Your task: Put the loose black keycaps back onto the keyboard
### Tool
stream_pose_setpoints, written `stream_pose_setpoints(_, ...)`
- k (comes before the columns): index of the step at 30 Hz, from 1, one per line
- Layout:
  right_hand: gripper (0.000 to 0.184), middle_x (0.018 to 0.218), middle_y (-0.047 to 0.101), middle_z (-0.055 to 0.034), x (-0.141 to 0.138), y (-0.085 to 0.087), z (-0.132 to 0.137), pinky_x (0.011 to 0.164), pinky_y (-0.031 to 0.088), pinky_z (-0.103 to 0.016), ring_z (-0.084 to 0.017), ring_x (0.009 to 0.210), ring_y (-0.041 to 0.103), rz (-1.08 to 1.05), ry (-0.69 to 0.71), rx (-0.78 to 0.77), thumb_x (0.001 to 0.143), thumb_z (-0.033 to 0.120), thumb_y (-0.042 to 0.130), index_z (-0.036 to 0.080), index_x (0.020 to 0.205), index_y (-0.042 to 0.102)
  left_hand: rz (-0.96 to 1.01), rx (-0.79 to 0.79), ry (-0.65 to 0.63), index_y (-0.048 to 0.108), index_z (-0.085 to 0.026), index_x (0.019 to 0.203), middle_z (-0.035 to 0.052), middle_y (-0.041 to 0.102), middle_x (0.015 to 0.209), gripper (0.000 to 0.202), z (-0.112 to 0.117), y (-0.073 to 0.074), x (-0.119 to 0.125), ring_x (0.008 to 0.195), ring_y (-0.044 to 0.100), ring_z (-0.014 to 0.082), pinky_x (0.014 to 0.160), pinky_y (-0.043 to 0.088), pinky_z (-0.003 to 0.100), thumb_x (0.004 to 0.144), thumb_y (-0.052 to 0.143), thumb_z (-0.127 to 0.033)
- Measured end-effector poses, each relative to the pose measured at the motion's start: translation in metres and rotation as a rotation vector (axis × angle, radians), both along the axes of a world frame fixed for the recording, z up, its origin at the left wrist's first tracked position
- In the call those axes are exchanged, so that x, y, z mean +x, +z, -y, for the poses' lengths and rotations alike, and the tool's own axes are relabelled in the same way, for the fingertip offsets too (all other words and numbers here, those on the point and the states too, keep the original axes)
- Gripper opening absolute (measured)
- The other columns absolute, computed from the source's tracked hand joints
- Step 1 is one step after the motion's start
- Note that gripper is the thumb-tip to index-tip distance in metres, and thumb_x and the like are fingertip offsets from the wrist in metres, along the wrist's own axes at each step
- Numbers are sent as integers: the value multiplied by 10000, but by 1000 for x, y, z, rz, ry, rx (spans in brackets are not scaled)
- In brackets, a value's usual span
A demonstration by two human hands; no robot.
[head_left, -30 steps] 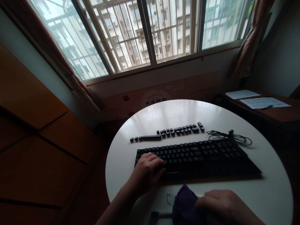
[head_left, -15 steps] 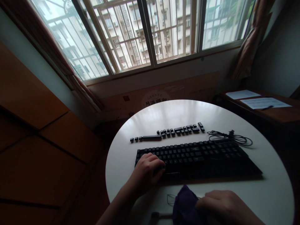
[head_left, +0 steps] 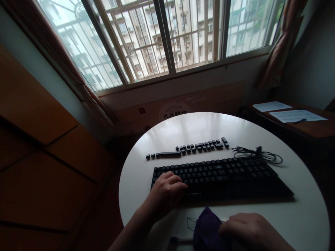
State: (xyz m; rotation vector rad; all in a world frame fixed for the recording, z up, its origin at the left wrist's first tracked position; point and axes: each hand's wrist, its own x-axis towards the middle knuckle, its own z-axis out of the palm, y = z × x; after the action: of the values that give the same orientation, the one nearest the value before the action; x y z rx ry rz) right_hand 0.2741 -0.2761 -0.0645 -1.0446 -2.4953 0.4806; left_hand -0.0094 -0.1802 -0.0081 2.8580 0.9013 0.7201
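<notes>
A black keyboard (head_left: 222, 176) lies across the round white table (head_left: 209, 125). My left hand (head_left: 166, 193) rests on its front left corner, fingers curled over the lower keys, and I cannot make out anything inside them. My right hand (head_left: 251, 232) sits at the table's near edge, closed on a dark purple cloth (head_left: 208, 230). A row of loose black keycaps (head_left: 188, 148), one long bar among them, lies on the table behind the keyboard. The keyboard's coiled cable (head_left: 259, 154) lies at the back right.
A thin wire tool (head_left: 191, 222) and a small dark object (head_left: 174, 240) lie beside the cloth. At the right stands a dark wooden desk (head_left: 300, 127) with papers (head_left: 297, 115). A barred window (head_left: 167, 35) fills the back; wooden panels (head_left: 39, 146) lie at the left.
Nothing has moved on the table; only my head has shifted slightly, and both hands keep their places.
</notes>
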Motion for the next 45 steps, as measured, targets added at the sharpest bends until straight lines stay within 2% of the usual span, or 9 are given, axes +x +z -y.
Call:
stream_pose_setpoints(10,248,696,655,13,-1,-4,1,533,324,-252,-129,589,613,-23,-30,35,827,57,515,210,928,681,22,55,-60,697,-191,978,25,733,886,121,0,0,1,766,584,168,710,473,320,935,610,-119)
stream_pose_setpoints(15,228,733,680,12,0,-6,0,550,362,-228,-129,620,636,-17,-12,6,846,64,559,218,958,685,47,65,-79,707,-175,989,33,732,874,101,-2,0,2,760,588,166,695,483,311,931,633,-138)
stream_pose_setpoints(23,215,717,674,15,-1,-5,0,549,355,-236,-126,601,628,-47,-20,18,843,72,548,217,936,677,61,24,-81,733,-195,986,40,727,901,101,-3,-1,0,779,589,163,688,488,302,934,650,-173)
stream_pose_setpoints(29,225,702,663,8,-4,2,3,552,329,-252,-129,603,617,-7,-39,23,832,66,513,202,912,674,50,-14,-82,725,-192,960,48,733,929,108,-2,2,0,788,588,164,692,484,304,955,619,-174)
stream_pose_setpoints(37,284,738,673,7,-1,1,2,565,346,-246,-136,629,630,-9,-32,-34,796,52,518,220,956,680,53,-35,-81,702,-198,940,29,719,909,85,-3,-2,-2,796,575,163,703,474,304,937,632,-152)
stream_pose_setpoints(45,257,730,662,-4,-2,7,4,562,334,-257,-143,629,622,-15,-39,-55,818,74,496,211,938,677,89,-72,-46,707,-200,1026,59,709,952,166,-6,-6,-7,859,602,196,722,515,318,875,689,-132)
